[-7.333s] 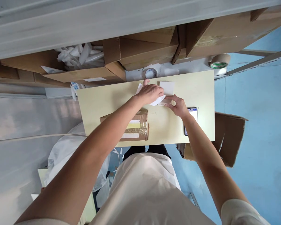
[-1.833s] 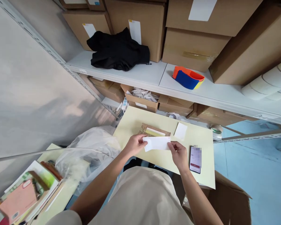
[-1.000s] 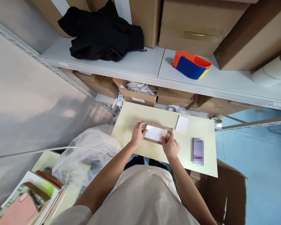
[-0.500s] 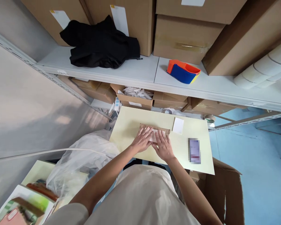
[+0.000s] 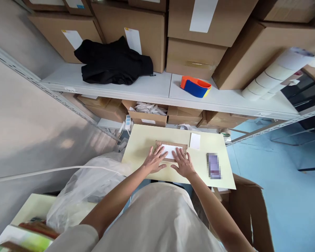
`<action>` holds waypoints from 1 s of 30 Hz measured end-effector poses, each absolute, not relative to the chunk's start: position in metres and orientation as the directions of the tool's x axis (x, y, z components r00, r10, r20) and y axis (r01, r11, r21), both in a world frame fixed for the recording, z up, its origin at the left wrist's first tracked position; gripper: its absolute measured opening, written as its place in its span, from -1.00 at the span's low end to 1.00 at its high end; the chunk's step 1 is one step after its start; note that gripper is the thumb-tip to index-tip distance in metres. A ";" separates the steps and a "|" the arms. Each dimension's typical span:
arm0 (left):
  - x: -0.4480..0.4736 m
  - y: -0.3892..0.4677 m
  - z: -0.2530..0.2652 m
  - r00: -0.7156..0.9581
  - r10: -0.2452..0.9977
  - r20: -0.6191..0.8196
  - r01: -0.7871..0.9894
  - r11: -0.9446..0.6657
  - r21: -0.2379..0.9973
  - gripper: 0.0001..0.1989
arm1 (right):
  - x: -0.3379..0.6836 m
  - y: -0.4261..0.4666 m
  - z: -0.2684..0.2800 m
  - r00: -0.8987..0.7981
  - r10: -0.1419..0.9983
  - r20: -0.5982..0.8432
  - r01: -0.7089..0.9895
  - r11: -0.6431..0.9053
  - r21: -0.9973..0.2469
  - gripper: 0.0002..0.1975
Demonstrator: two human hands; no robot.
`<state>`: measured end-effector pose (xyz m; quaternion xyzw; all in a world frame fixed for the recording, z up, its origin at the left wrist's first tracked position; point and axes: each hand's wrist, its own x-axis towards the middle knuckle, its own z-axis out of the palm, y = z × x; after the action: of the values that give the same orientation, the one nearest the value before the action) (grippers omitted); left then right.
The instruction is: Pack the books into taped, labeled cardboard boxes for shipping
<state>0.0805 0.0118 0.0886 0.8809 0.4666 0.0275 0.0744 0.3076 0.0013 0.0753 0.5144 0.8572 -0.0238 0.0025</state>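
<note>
A small brown cardboard package (image 5: 173,143) lies on the pale yellow table (image 5: 141,136), with a white label (image 5: 169,152) on its upper face. My left hand (image 5: 154,161) rests on the package's left part, fingers spread over the label's left end. On the right end, my right hand (image 5: 183,163) touches the label and package with its fingers apart. Both thumbs point inward, near the package's front side. Neither hand grips anything. To the right of the package are a white stack of paper or labels (image 5: 195,141) and a blurred-out purple, phone-like object (image 5: 213,166).
Behind the table, a shelf (image 5: 107,87) holds cardboard boxes (image 5: 196,57), a black garment (image 5: 115,63), an orange-and-blue band (image 5: 196,87) and white rolls (image 5: 270,78). Clear plastic sheeting (image 5: 89,182) hangs at the left. An open carton (image 5: 246,210) stands at the lower right.
My hands have moved apart, the left one leftward and the right one slightly lower, uncovering more of the white label. The camera view has tilted up a little.
</note>
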 end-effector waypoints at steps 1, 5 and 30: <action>0.080 0.014 0.089 0.561 0.828 -0.023 0.818 -0.550 0.168 -0.36 | 0.307 0.003 0.076 -0.469 0.882 -0.046 0.883 0.468 -0.041 -0.33; 0.074 0.021 0.089 0.483 0.875 -0.029 0.855 -0.465 0.229 -0.40 | 0.306 0.011 0.082 -0.325 0.943 -0.065 0.946 0.324 -0.031 -0.40; 0.086 0.042 0.064 -0.105 0.948 -0.301 0.538 0.308 0.785 -0.24 | 0.301 -0.004 0.058 0.328 0.903 -0.276 0.490 -0.412 -0.768 -0.47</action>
<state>0.0856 0.0416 0.0636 0.5312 0.6992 0.2522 0.4066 0.3013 -0.0042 0.0581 0.7614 0.4575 -0.3556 -0.2906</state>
